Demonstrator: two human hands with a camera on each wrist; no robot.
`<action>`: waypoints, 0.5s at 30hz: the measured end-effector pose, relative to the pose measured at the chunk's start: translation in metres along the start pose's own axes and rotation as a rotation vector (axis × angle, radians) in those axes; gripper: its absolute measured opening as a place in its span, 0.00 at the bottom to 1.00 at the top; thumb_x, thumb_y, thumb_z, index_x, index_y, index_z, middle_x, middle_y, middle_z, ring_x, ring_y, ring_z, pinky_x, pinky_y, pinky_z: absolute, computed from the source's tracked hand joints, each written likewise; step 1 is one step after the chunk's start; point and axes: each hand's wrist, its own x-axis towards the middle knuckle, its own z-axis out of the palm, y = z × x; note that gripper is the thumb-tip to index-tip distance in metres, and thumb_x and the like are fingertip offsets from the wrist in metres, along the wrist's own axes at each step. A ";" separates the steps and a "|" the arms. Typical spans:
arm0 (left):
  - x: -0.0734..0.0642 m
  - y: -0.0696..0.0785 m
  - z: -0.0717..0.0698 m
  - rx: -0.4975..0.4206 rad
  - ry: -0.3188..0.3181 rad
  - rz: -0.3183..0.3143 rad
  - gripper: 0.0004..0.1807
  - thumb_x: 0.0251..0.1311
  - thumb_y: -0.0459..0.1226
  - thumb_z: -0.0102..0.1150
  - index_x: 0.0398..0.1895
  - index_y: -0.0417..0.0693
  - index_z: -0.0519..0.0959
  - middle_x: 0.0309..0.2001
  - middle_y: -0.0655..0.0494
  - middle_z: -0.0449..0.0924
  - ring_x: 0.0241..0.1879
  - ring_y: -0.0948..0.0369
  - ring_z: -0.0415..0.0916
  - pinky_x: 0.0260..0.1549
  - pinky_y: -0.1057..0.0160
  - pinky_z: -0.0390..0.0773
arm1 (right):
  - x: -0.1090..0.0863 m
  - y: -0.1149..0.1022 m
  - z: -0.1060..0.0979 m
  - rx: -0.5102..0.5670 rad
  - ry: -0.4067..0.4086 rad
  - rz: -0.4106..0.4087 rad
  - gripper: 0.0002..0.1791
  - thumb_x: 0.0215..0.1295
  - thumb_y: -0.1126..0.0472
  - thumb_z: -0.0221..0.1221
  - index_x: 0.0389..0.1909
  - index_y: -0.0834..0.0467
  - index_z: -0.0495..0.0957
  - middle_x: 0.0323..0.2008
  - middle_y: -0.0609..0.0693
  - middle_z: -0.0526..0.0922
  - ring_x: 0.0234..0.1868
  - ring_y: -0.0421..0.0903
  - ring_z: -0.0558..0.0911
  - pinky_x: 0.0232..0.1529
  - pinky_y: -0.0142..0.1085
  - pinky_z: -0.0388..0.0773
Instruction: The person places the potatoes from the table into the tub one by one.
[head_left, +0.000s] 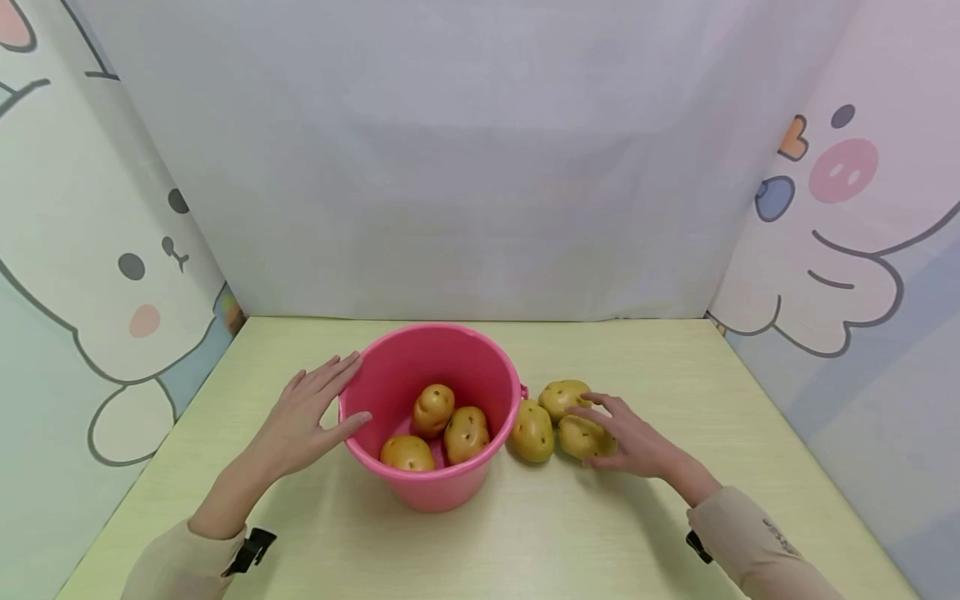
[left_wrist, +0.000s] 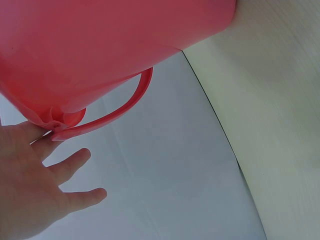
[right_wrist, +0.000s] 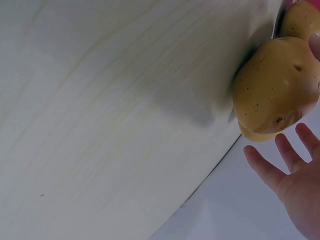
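Observation:
A pink bucket (head_left: 438, 492) stands upright on the table with three potatoes (head_left: 467, 433) inside. My left hand (head_left: 303, 421) rests at the bucket's left rim, fingers straight and spread, the thumb reaching over the rim. In the left wrist view, some fingertips of this hand (left_wrist: 30, 182) go out of sight behind the bucket's rim by its handle (left_wrist: 117, 112). Right of the bucket lie three more potatoes (head_left: 532, 432) close together. Over the nearest right one (head_left: 583, 437) hovers my right hand (head_left: 636, 437), fingers spread about it. The right wrist view shows its fingers apart from that potato (right_wrist: 275, 85).
The pale wood-grain table (head_left: 525, 550) runs back to a grey-white cloth wall (head_left: 480, 192). Side panels with cartoon animals (head_left: 97, 275) stand left and right. A dark clip (head_left: 253, 550) sits at the left sleeve cuff.

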 end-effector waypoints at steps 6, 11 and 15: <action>0.000 0.000 0.000 0.002 0.005 0.003 0.40 0.47 0.47 0.61 0.64 0.45 0.58 0.62 0.46 0.57 0.61 0.46 0.50 0.52 0.37 0.48 | -0.001 -0.001 0.003 -0.011 -0.007 -0.016 0.37 0.44 0.55 0.68 0.58 0.50 0.65 0.57 0.62 0.60 0.56 0.58 0.60 0.47 0.56 0.65; 0.000 0.000 0.000 0.005 -0.002 -0.001 0.40 0.47 0.48 0.61 0.64 0.45 0.58 0.62 0.46 0.57 0.61 0.46 0.49 0.52 0.37 0.48 | -0.001 -0.002 0.005 -0.001 -0.009 -0.030 0.38 0.43 0.56 0.68 0.58 0.51 0.65 0.56 0.61 0.61 0.55 0.58 0.61 0.46 0.55 0.66; 0.000 0.000 0.000 0.009 -0.005 -0.002 0.40 0.47 0.48 0.61 0.64 0.45 0.59 0.62 0.47 0.57 0.61 0.46 0.50 0.52 0.37 0.48 | 0.000 -0.001 0.008 -0.021 -0.001 -0.055 0.38 0.42 0.56 0.69 0.58 0.51 0.65 0.56 0.60 0.62 0.54 0.57 0.62 0.45 0.54 0.67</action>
